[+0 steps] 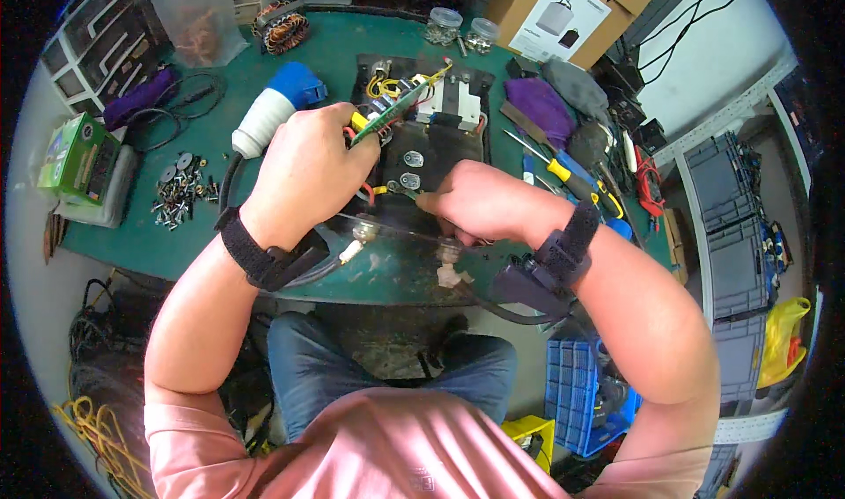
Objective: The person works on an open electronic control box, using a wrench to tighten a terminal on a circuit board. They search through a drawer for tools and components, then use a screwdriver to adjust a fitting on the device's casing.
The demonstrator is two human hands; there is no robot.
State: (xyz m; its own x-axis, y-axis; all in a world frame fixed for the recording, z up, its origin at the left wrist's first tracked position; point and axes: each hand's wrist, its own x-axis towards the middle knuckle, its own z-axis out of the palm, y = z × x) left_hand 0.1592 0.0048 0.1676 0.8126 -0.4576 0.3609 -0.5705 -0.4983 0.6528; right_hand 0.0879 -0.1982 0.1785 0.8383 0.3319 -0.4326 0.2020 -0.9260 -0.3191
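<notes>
In front of me a black electrical unit [453, 151] lies opened on the bench, its inner parts exposed. My left hand [308, 169] grips the near end of a green circuit board [392, 113], which stands tilted above the unit. Yellow and red wires show beside that board. My right hand [497, 204] is closed low over the unit's near right part; whatever is between its fingertips is too hidden to name. Between the hands sit two round metal terminals [411, 158]. A white block [451, 103] is fixed at the unit's far side. Cable glands [449, 251] protrude from its near edge.
Left of the unit lies a blue-and-white industrial plug [282, 107]; a pile of screws [180, 191] is farther left. Screwdrivers [570, 182] and a purple cloth [537, 112] lie right. Jars [443, 26] and a cardboard box [563, 15] stand behind. A blue crate [572, 393] sits below.
</notes>
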